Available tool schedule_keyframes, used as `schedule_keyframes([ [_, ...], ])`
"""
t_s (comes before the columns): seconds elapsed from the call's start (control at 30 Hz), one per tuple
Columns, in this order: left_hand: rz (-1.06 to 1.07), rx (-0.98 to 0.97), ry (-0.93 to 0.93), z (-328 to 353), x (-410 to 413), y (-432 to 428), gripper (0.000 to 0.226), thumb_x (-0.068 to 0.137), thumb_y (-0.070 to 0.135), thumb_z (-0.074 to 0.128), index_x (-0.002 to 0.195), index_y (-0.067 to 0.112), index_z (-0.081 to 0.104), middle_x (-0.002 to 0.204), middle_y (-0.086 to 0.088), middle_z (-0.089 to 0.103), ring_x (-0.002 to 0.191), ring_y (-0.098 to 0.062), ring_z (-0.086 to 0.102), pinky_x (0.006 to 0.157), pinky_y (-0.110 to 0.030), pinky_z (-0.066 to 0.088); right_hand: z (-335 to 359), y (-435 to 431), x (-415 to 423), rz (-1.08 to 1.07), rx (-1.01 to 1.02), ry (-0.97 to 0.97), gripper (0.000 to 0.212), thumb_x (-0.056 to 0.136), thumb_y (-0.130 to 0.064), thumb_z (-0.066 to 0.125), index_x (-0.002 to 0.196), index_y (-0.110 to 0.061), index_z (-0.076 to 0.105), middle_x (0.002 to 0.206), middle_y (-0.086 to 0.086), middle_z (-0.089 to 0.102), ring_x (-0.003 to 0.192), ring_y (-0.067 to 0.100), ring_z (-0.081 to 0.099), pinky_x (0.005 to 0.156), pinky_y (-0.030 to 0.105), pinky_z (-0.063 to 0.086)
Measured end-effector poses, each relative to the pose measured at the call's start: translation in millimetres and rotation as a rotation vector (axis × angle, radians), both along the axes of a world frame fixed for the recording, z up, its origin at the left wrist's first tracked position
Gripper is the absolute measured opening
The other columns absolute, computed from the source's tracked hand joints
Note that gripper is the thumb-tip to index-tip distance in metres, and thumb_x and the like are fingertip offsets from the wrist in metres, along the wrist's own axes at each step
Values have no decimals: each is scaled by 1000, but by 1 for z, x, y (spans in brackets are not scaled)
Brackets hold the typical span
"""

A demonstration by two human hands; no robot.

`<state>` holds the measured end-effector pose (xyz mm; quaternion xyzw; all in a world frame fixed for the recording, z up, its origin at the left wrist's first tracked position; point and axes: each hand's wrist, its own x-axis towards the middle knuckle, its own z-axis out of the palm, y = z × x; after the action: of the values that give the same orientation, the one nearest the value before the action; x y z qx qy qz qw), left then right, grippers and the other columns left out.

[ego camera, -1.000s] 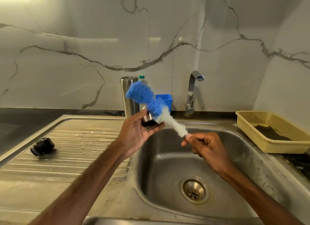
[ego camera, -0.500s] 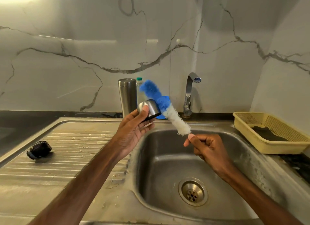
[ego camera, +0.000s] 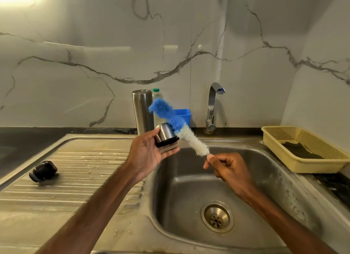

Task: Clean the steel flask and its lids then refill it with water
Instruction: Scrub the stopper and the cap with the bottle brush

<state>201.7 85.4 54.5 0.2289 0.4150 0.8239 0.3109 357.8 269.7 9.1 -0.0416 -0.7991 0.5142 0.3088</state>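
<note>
Small black lid (ego camera: 43,171) on draining board at left, steel flask (ego camera: 142,111) upright by the wall, left hand (ego camera: 146,155) gripping steel cap (ego camera: 165,134) between thumb and fingers, blue-and-white bottle brush (ego camera: 178,125) slanting just beside it, right hand (ego camera: 230,170) pinching brush's lower end over sink (ego camera: 180,193), yellow basket (ego camera: 320,165) far right.

To my right a yellow basket (ego camera: 312,165) sits on the table (ego camera: 28,138) just beside the sink (ego camera: 180,187), with a dark cloth (ego camera: 301,149) lying in it. Behind the sink the tap (ego camera: 212,106) stands before the veined marble wall (ego camera: 94,73). Left of it I see a blue tub (ego camera: 184,114) and, near that, a clear bottle (ego camera: 157,97) with a green cap.
</note>
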Motion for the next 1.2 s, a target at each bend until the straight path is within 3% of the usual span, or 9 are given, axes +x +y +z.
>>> schedule_keyframes([
  [0.1,10,-25,73,1,2,2,39,93,26,63,129,10,60,132,-15,67,123,-35,64,106,-52,51,0,-2,-2,39,10,16,34,93,-40,57,78,-17,76,52,9,50,47,25,38,47,30,34],
  [0.27,16,27,100,7,3,1,35,92,18,66,124,6,60,125,-14,68,111,-22,67,92,-31,60,0,1,-2,-3,-15,-1,35,92,-42,56,76,-18,76,51,4,49,47,17,38,48,25,35],
  [0.43,1,-20,172,5,-2,-2,58,84,28,76,136,7,60,136,-16,65,122,-28,66,97,-40,58,-2,0,-4,9,-9,7,33,97,-31,56,76,-14,75,51,2,50,46,14,40,48,23,35],
  [0.57,48,-51,213,6,-8,-5,77,60,48,96,124,12,71,130,-18,68,116,-27,68,91,-39,60,-2,3,0,-8,-36,-10,34,100,-26,56,76,-13,75,50,1,47,46,14,37,47,22,33],
  [0.67,47,7,207,8,-7,-5,81,69,40,91,132,-1,62,134,-22,65,122,-29,65,96,-32,58,1,2,1,-11,-33,32,35,101,-25,55,74,-12,74,49,2,45,45,12,36,46,19,32],
  [0.77,25,35,135,6,-1,-2,64,83,28,75,134,-7,57,136,-25,63,127,-32,63,99,-33,56,2,0,0,-22,-35,21,35,98,-30,55,74,-13,74,49,1,45,44,11,36,46,20,33],
  [0.87,29,1,145,8,-1,-1,44,95,23,57,132,-2,58,133,-21,66,125,-32,64,103,-41,54,3,-3,-1,-7,-10,39,34,96,-32,55,75,-12,74,50,0,48,46,11,39,47,21,35],
  [1.07,-13,25,-22,4,-1,-3,43,105,24,43,143,3,47,137,-27,61,126,-43,61,104,-56,50,2,-1,0,-6,-1,-2,37,93,-42,55,73,-17,74,50,3,48,47,19,38,47,28,34],
  [1.2,-11,-7,36,5,4,-1,41,102,25,51,137,4,53,134,-27,63,125,-41,62,105,-55,50,-1,-4,-3,19,7,-31,40,92,-46,54,75,-16,74,50,0,48,46,17,37,47,30,32],
])
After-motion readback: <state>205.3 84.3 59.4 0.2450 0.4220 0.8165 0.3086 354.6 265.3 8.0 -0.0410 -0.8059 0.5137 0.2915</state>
